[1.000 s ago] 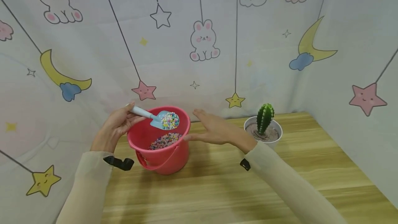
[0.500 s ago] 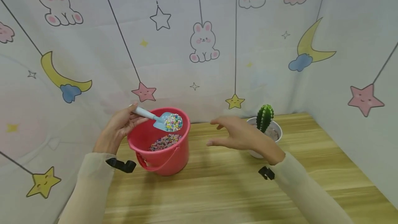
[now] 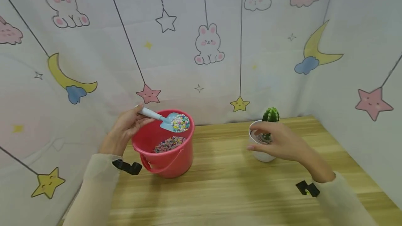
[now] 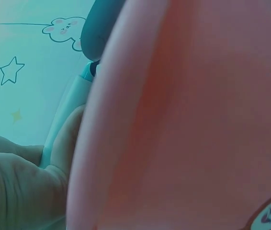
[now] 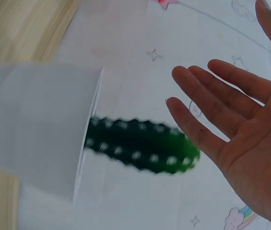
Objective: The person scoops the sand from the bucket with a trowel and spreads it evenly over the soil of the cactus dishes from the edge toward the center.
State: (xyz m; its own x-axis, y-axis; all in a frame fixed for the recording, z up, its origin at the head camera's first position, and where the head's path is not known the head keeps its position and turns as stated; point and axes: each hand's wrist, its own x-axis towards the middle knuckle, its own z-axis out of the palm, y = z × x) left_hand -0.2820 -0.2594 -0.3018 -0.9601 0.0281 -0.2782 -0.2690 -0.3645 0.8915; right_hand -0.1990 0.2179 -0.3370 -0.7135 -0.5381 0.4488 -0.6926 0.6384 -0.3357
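My left hand grips the white handle of a light blue toy shovel over the rim of a pink bucket. Small multicoloured beads are heaped on the shovel's blade, and more beads lie at the bottom of the bucket. In the left wrist view the bucket's wall covers much of the scene, beside the fingers on the handle. My right hand is in front of a green cactus in a white pot. The right wrist view shows its fingers spread, holding nothing.
A wood-grain table bears the bucket at left and the pot at right. Behind it and along both sides hangs a white cloth printed with rabbits, stars and moons. The bucket's handle hangs down at its front.
My right hand has moved rightward, away from beside the bucket's rim to the potted cactus. The left hand, with the loaded shovel, has stayed over the bucket with only a slight shift.
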